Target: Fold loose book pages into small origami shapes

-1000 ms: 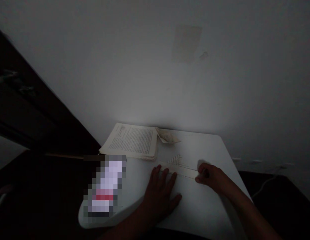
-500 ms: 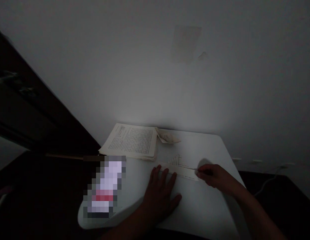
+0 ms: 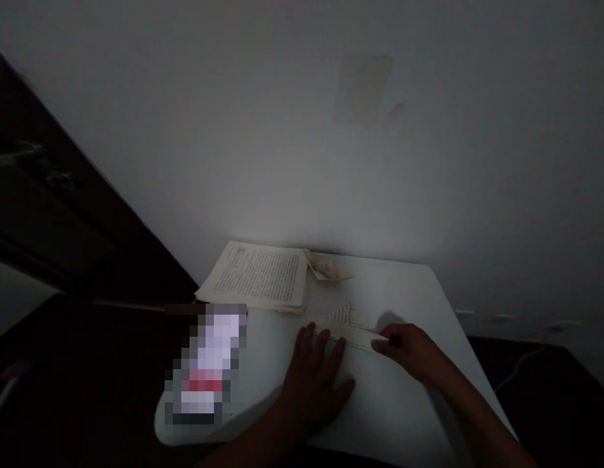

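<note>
A folded piece of printed paper (image 3: 357, 336) lies on the white table (image 3: 380, 416), with a long flat strip along its near side and a small printed triangle standing out beyond it. My left hand (image 3: 314, 374) rests with its fingers spread, the fingertips on the strip's left part and near edge. At the strip's right end, my right hand (image 3: 399, 344) pinches the paper between thumb and fingers. Behind the paper sits another folded paper shape (image 3: 328, 268), touching or very near the right edge of an open-faced stack of printed pages (image 3: 257, 276).
A blurred-out phone-like device (image 3: 209, 364) lies at the table's left side. The pale wall (image 3: 282, 162) rises right behind the table. A dark door (image 3: 62, 195) stands at the left, and a cable (image 3: 521, 367) hangs at the right.
My right hand has moved slightly left along the strip, and its pinch now covers more of the paper's right end. My left hand stays in place on the paper.
</note>
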{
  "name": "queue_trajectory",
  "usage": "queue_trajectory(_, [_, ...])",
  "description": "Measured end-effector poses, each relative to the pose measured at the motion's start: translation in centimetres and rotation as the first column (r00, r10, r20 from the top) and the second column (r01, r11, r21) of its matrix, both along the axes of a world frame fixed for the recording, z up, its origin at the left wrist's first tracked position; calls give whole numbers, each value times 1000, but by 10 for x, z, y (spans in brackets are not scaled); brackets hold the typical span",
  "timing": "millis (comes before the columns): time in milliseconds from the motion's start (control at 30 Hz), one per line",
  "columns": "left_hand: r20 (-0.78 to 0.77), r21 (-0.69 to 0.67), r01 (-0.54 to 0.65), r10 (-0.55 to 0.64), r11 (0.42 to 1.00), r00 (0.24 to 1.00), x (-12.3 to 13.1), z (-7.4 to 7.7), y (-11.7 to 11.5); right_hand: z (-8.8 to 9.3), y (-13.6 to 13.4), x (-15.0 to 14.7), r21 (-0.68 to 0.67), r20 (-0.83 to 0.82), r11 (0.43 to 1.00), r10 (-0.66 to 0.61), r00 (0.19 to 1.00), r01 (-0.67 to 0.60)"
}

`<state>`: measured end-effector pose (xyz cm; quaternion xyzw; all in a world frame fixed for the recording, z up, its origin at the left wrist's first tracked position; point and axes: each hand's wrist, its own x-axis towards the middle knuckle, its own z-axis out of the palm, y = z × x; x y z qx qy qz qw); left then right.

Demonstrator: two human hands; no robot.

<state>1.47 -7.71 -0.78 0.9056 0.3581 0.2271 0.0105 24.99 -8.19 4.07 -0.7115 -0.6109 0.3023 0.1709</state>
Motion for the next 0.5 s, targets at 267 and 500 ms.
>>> queue_trajectory(267, [17,-11,-24,25,1000,1000,12,12,9,6,-5,-5,-81,-395,994,-101,913,75])
queue_trajectory(500, [221,0,128,-125,992,967,19,36,28,16,-12,-13,-201,-807,963,-266,527,178])
